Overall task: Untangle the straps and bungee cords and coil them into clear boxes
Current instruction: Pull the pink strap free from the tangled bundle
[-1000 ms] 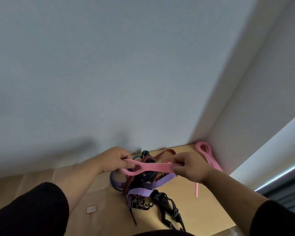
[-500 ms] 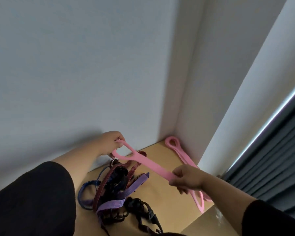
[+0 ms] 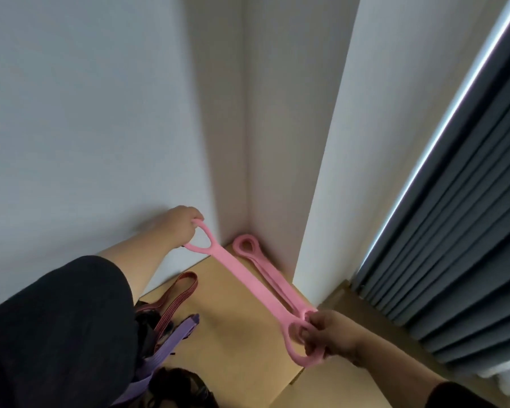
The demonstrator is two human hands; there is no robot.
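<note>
I hold the pink strap (image 3: 249, 285) taut above the desk (image 3: 230, 325), left hand (image 3: 179, 223) fingers hooked in its eleven-o'clock loop, right hand (image 3: 329, 337) gripping its five-o'clock loop, freed from the tangle (image 3: 171, 325) at seven o'clock; next it likely needs coiling.

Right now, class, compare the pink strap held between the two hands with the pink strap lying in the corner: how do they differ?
The held pink strap is lifted off the table and pulled straight; the corner pink strap lies slack on the wooden table. The left hand and right hand grip the held one's end loops; nothing touches the corner one. Both are pink with looped ends.
</note>
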